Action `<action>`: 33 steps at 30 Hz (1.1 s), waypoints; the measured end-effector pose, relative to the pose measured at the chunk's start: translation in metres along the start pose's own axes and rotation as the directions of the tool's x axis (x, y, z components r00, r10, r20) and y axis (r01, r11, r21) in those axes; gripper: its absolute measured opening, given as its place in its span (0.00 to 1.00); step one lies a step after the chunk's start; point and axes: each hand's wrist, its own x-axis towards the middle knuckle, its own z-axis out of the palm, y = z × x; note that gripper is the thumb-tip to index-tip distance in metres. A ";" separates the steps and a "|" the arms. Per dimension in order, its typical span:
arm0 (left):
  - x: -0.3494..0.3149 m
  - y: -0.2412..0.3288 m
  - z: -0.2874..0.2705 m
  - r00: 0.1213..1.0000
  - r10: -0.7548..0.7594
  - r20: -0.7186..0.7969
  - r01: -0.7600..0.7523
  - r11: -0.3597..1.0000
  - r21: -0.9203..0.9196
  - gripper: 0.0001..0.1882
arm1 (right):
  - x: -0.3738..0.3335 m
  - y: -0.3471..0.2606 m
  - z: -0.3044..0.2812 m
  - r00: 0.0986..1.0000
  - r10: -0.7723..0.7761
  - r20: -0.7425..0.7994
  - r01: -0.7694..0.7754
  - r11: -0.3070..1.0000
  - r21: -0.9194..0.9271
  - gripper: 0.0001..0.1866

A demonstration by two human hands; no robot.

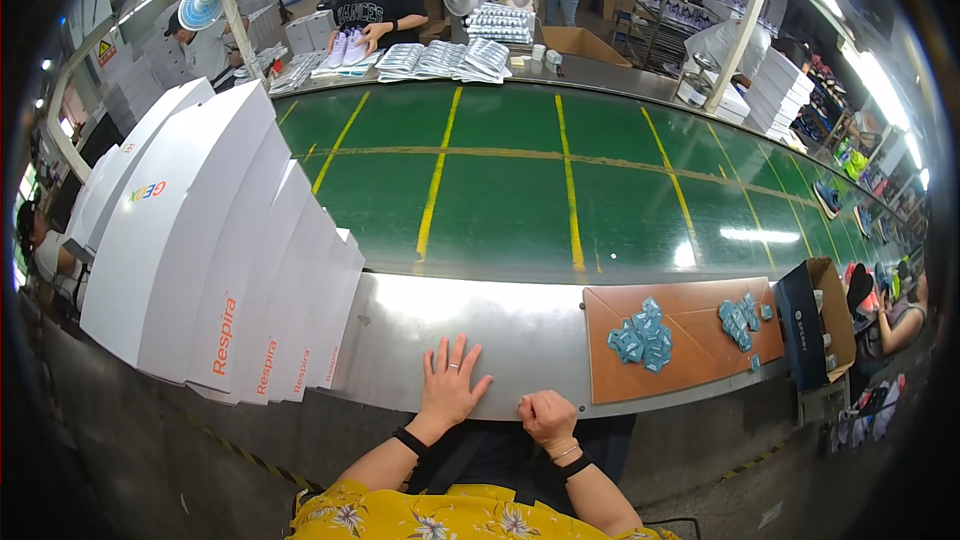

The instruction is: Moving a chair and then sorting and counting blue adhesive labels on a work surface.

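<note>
My left hand (450, 387) lies palm down on the bare metal strip (450, 315) of the workbench, fingers spread, with a ring on one finger. Curled into a fist, my right hand (547, 417) rests at the bench's front edge, and nothing shows in it. Beyond it to the right, a brown board (620, 375) carries a larger pile of small teal printed packets (643, 335). A smaller pile of the same packets (738, 320) sits further right on that board. Both hands are apart from the packets.
Tall stacked white shoe boxes (190, 260) stand at left. An open dark box (800, 325) is at the right end. Past the bench runs a green conveyor belt (500, 200) with yellow lines. Across it, a person (375, 5) handles white shoes (350, 47) beside stacked packs (445, 60).
</note>
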 end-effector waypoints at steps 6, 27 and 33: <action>0.001 -0.001 0.000 1.000 0.011 -0.005 -0.011 1.000 -0.016 0.32 | 0.000 0.000 0.002 1.000 0.000 -0.014 0.000 1.000 0.008 0.11; 0.004 0.007 -0.003 0.996 -0.013 0.092 0.017 0.999 -0.034 0.33 | 0.000 -0.001 -0.009 0.998 0.037 -0.055 -0.036 0.999 0.022 0.12; 0.004 0.008 -0.003 0.996 -0.018 0.093 0.020 0.999 -0.031 0.32 | 0.000 -0.001 -0.010 0.997 0.041 -0.060 -0.038 0.998 0.048 0.13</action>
